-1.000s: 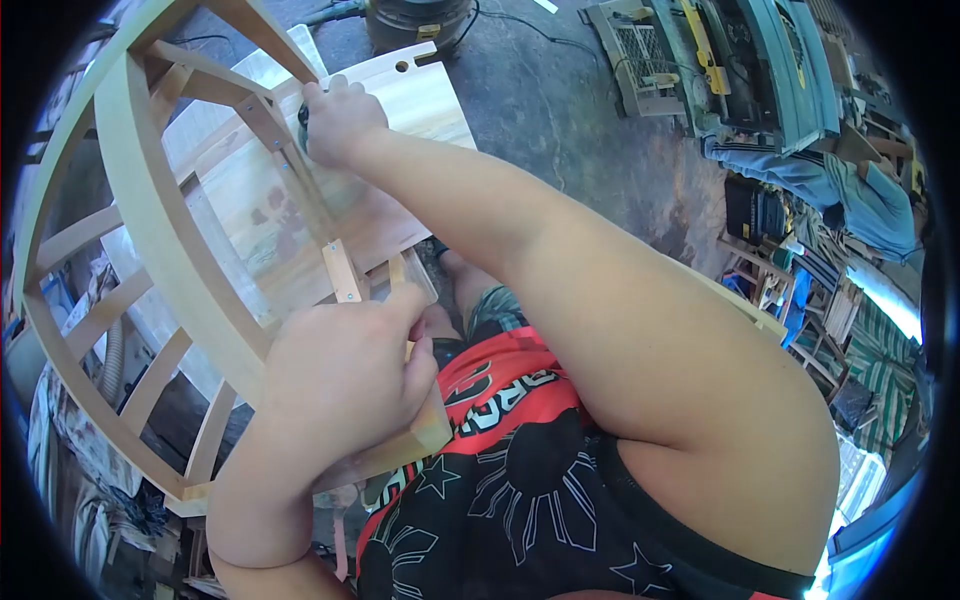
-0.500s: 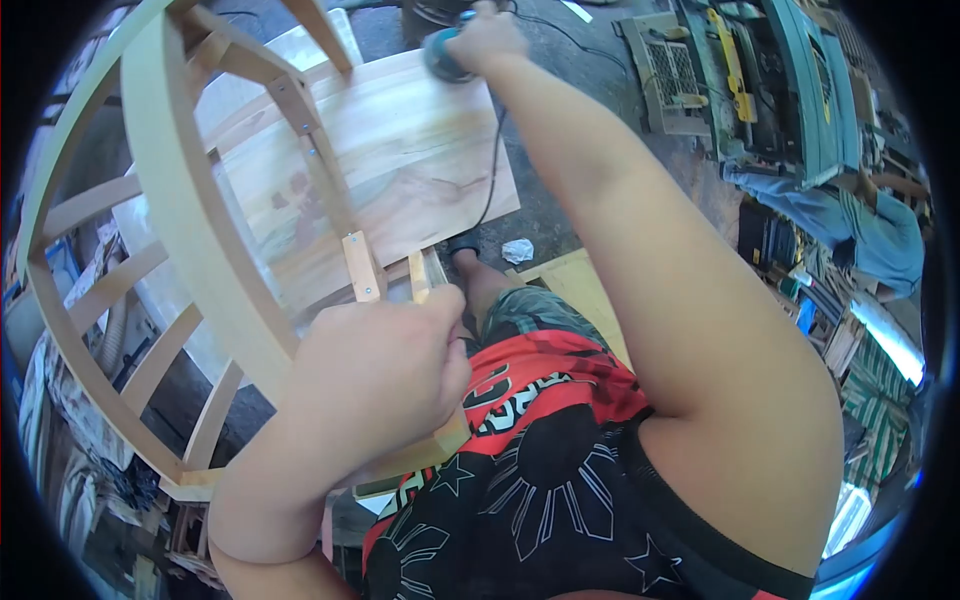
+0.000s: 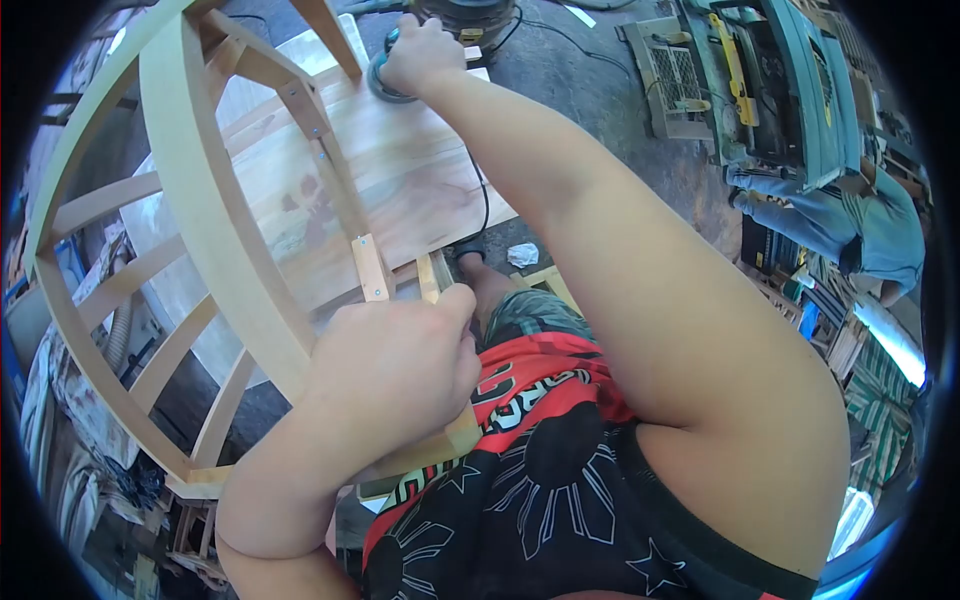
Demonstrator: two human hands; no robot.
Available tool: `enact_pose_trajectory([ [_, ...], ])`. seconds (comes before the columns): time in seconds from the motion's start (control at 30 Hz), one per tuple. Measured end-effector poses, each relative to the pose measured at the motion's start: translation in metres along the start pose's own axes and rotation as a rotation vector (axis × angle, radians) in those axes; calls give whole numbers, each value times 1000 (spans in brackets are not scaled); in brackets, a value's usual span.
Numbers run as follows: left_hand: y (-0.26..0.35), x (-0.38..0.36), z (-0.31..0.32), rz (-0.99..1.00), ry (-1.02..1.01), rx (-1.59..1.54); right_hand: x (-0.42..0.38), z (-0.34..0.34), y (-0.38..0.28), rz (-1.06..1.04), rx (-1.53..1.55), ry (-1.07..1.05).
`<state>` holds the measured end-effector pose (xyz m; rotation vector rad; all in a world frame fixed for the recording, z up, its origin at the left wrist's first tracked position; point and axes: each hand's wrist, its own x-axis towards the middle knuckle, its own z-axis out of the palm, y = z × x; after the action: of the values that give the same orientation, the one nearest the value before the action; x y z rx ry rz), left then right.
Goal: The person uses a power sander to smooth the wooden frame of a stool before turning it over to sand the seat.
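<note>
My right hand (image 3: 425, 58), arm stretched out, is closed around a teal power sander (image 3: 383, 82). The sander sits at the far edge of a pale wooden board (image 3: 410, 150), its dark cord trailing down across the board. Close to my body, my left hand (image 3: 405, 350) is closed on the wooden chair frame (image 3: 205, 170), fingers wrapped over a rail. The frame lies tilted on its side, with curved slats at the left and screw heads along one rail. The undersides of my left fingers are hidden.
A dark round machine (image 3: 468, 15) stands beyond the board. At the upper right is a teal bench machine (image 3: 800, 90), and a person in blue (image 3: 885, 230) is near it. A crumpled white paper (image 3: 522, 255) lies on the floor. Cloths (image 3: 65, 400) hang at the left.
My right hand and the sander have moved left along the far part of the board. The chair frame and my left hand have shifted slightly right in view.
</note>
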<state>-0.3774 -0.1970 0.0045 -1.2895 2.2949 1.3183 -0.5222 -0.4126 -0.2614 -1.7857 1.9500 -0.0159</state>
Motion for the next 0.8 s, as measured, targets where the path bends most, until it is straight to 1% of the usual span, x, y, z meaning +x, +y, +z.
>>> enact_pose_trajectory([
  [0.07, 1, 0, -2, 27, 12, 14, -5, -6, 0, -44, -27, -28],
  [0.17, 0, -1, -1, 2, -5, 9, 10, -7, 31, 17, -28, 46],
  [0.23, 2, 0, -1, -58, -35, -13, 28, -13, 57, 106, -51, 92],
  [0.3, -1, -2, 5, -55, -27, 10, 42, -21, 84, 187, -75, 137],
  [0.33, -3, -2, 6, -53, -21, 21, 44, -25, 97, 244, -30, 128],
  [0.37, -4, -3, 6, -45, -15, 2, 43, -29, 100, 302, 13, 120],
  [0.47, -7, -2, 7, -27, -4, -25, 30, -30, 87, 299, -27, 157],
  [0.57, -5, 0, 8, -49, -18, -14, 32, -14, 61, 246, -23, 104],
  [0.6, -3, 0, 5, -69, -25, -13, 29, -8, 51, 187, -23, 102],
  [0.63, 0, 1, 3, -85, -34, -12, 21, 0, 37, 132, -25, 101],
  [0.7, -1, -1, 3, -15, 14, 22, 2, 17, 13, 28, -32, 102],
  [0.73, -1, -1, 3, 22, 40, 38, -8, 22, 3, 10, -7, 83],
  [0.8, 4, -1, -1, -33, -1, -11, -33, 27, -2, -52, 53, 31],
])
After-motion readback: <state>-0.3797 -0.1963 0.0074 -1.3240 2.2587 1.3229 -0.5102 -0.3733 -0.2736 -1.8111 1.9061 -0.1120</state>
